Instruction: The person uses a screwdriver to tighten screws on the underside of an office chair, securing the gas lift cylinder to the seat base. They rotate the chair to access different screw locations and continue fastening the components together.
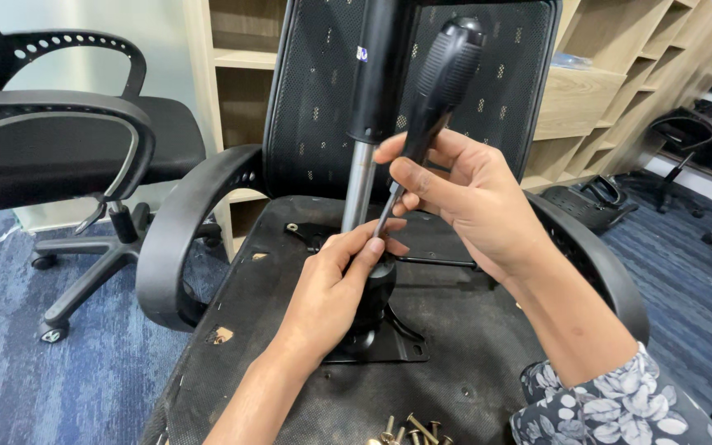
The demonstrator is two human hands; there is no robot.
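An office chair lies upside down, its black seat underside [463, 330] facing up. A gas lift cylinder [363, 165], black above and silver below, stands upright in the black mounting plate [389, 342]. My right hand [463, 198] grips a black-handled screwdriver [442, 78] by the lower handle, its thin shaft angled down toward the base of the cylinder. My left hand [335, 288] wraps around the black mechanism at the foot of the cylinder, fingertips touching the screwdriver shaft. The screwdriver tip is hidden behind my left fingers.
Several loose bolts [409, 431] lie at the near edge of the seat underside. Curved black armrests [179, 239] flank the seat. Another black office chair [67, 140] stands at left on blue carpet. Wooden shelves [578, 91] line the back; more chair parts [587, 198] lie at right.
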